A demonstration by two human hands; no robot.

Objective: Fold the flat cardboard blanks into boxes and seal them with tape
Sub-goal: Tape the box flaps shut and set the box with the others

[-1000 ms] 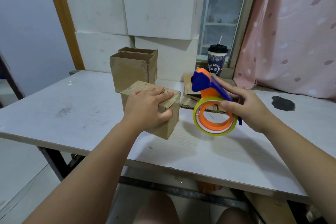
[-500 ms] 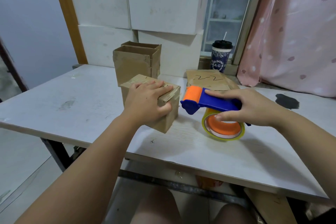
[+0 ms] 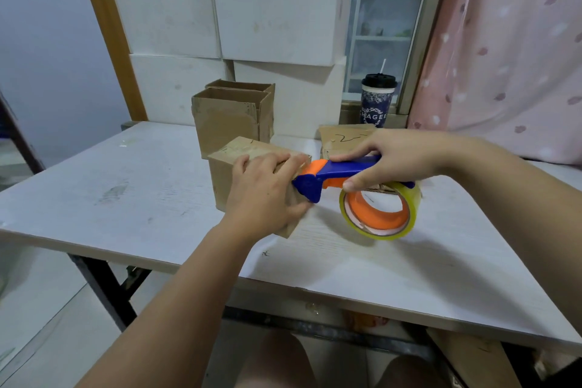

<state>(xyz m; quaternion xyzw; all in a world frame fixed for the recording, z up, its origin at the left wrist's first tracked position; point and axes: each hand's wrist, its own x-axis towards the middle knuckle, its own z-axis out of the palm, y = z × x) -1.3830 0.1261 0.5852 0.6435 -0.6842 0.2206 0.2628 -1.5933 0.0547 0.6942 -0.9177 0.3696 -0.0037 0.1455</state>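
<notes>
Left grip (image 3: 264, 195) clasps the closed box (image 3: 225, 179) on the worktop (image 3: 126, 198). Right grip (image 3: 400, 157) holds the tape dispenser (image 3: 333, 172) against it.

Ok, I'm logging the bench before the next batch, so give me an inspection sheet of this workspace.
Surface: white table, scuffed, with small marks and specks.
Job's things: small box closed, standing on the table; tape dispenser with its blue nose at the box's right side, tape roll low over the table; two open boxes behind; flat blanks at the back right.
Clutter: lidded cup with a straw, on the sill.
Hands: left hand grips the small box across its top; right hand grips the dispenser's handle.
Cables: nothing seen.
Surroundings: white blocks stacked behind; pink curtain at right.
</notes>
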